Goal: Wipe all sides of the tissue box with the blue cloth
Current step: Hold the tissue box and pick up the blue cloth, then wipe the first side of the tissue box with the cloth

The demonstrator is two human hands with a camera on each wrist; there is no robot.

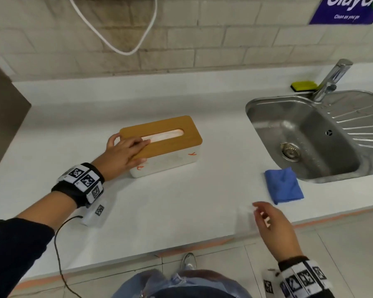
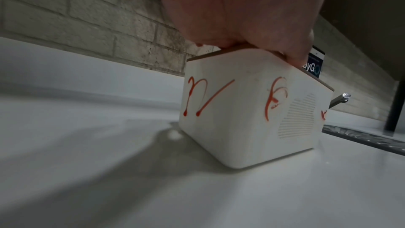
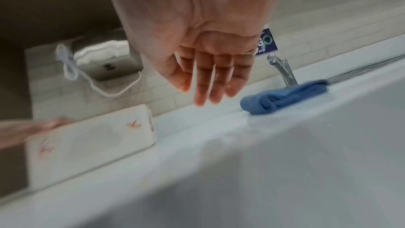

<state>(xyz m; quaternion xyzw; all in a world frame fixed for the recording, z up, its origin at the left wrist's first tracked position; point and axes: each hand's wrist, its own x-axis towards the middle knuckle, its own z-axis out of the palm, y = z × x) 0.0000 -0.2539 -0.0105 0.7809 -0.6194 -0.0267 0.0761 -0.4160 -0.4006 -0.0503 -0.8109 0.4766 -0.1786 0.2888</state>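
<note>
White box body: we see the rectangular white tissue box with the wooden slotted lid (image 1: 164, 145) standing upright on the pale countertop (image 1: 181, 211), left of the steel sink (image 1: 299, 134).
Left hand: our left hand (image 1: 125, 151) lies over the lid's near-left end, fingers flat on the wood and reaching the slot, thumb down the box's far end wall; it steadies the box rather than closing round it.
Right hand: our right hand (image 1: 274, 224) hovers above the counter's front edge, fingers loosely spread, holding nothing, just short of the cloth.
Blue cloth: the folded blue cloth (image 1: 283, 186) lies on the counter just beside the sink rim, well apart from the box.
Left wrist view only: red scrawled marks (image 2: 208, 96) on the box's end and side walls, plus a panel of fine ridged lines; from the head view we catch only two small red marks.
Right wrist view only: our spread fingers (image 3: 210, 75) from beneath, and a wall dispenser with a white cord (image 3: 105, 61).
Hard to make out: the right wrist picture is smeared by motion, so the box there is a blur; the wall sign (image 1: 351, 9) is cut off at the frame edge.
</note>
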